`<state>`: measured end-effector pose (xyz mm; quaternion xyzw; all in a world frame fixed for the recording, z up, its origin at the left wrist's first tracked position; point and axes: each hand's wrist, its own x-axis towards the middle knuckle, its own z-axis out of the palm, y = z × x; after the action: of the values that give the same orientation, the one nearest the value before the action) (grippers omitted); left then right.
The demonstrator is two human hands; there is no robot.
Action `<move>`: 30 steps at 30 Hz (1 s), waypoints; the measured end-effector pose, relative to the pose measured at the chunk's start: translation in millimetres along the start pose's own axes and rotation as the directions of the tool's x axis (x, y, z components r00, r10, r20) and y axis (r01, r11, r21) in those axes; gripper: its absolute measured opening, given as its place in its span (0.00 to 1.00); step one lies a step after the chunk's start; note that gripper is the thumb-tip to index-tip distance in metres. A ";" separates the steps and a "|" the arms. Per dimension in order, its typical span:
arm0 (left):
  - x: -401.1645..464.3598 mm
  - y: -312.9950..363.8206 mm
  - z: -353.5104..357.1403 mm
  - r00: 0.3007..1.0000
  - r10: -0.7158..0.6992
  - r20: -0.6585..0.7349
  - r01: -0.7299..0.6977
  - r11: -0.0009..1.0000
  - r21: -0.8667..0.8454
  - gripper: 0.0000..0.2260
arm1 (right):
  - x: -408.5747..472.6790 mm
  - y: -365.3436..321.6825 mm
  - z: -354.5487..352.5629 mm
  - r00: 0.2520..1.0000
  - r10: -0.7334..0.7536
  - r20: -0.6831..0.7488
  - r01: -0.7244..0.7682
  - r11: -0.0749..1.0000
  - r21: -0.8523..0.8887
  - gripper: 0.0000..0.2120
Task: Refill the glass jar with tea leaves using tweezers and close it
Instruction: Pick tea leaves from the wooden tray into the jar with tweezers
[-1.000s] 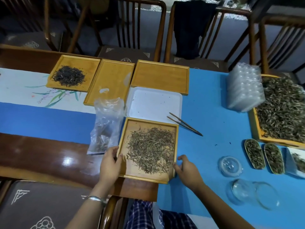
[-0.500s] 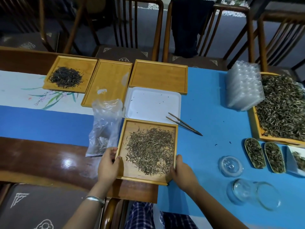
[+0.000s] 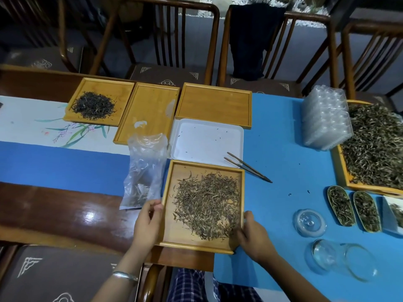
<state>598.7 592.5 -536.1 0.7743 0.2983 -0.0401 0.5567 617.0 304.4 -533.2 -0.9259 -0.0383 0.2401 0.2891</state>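
A square wooden tray (image 3: 174,234) lies in front of me, spread with pale green tea leaves (image 3: 207,203). My left hand (image 3: 147,225) grips its left rim and my right hand (image 3: 254,234) grips its right rim near the front corner. Dark tweezers (image 3: 248,167) lie untouched on the blue cloth, their handle end resting on the white tray. The glass jar (image 3: 340,261) lies on its side at the front right. Its glass lid (image 3: 309,222) sits apart, just behind it.
A white tray (image 3: 207,138) and a plastic bag (image 3: 146,168) border the tea tray. Behind are two bare wooden trays (image 3: 148,112) and one with dark tea (image 3: 124,92). At the right are stacked plastic containers (image 3: 325,118), a big tea tray (image 3: 340,164) and two filled scoops (image 3: 340,205).
My right hand has closed onto the tray's right rim from beside its front corner. The tray has shifted slightly between my hands.
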 end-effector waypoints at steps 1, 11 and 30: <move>-1.1 5.4 0.3 1.000 -0.008 -0.002 0.008 1.000 -0.022 0.06 | -1.8 -0.4 -2.9 1.000 -0.006 -0.001 0.006 1.000 0.004 0.08; 17.4 43.4 -1.4 0.993 -0.025 0.113 0.036 0.995 -0.094 0.10 | 11.0 -17.5 -45.4 0.999 -0.027 0.023 0.026 0.999 0.035 0.09; 57.0 54.3 -28.5 0.997 -0.075 0.024 0.077 0.990 -0.120 0.11 | 153.6 -1.3 -60.1 0.969 0.052 -0.242 -0.096 0.981 -0.171 0.10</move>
<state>665.3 630.5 -502.4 0.7268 0.3241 -0.0506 0.6034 780.6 306.7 -554.2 -0.9711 0.0093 0.1344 0.1968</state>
